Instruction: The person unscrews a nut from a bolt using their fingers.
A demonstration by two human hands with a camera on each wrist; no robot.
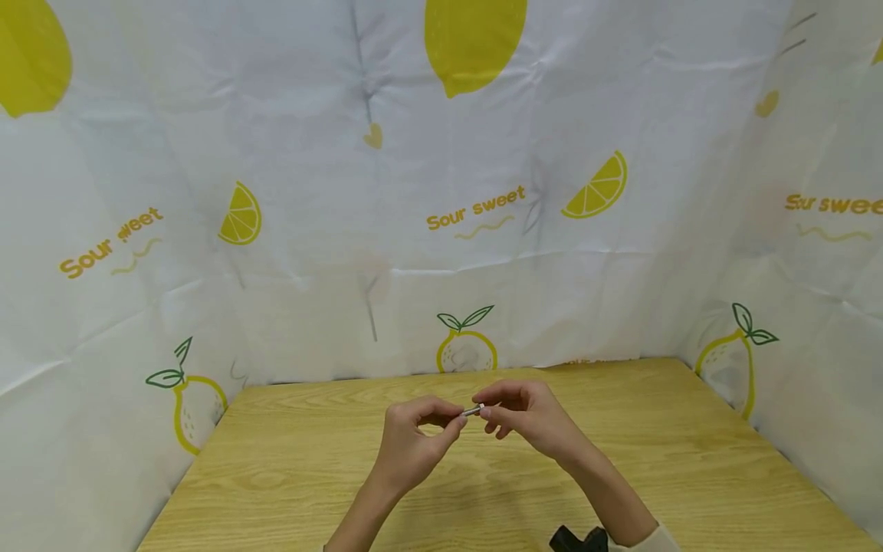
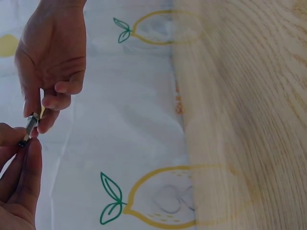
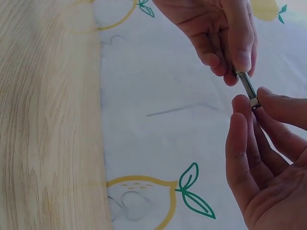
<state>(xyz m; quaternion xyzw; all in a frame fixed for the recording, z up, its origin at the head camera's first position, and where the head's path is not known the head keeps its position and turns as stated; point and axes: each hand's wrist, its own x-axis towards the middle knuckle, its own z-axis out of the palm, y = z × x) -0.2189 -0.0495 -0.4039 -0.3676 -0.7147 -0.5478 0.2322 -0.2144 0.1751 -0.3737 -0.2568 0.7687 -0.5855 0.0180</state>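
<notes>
Both hands meet over the table around a small silver metal bolt [image 1: 472, 412]. Its threaded shank [image 3: 247, 86] shows in the right wrist view, slanting between the two hands. My left hand [image 1: 416, 445] pinches one end of the bolt between thumb and fingertips, which partly cover that end. At the other end sits a hex nut [image 3: 254, 102], wider than the shank. My right hand [image 1: 536, 423] pinches the nut with thumb and index finger, its other fingers loosely bent. In the left wrist view the nut [image 2: 33, 118] lies right at the right hand's fingertips.
Below the hands spreads a wood-grain table [image 1: 276, 468]. White sheeting printed with lemons [image 1: 310, 230] rises at its back and both sides. A black object [image 1: 579, 539] lies by the right sleeve [image 1: 655, 540] at the bottom edge.
</notes>
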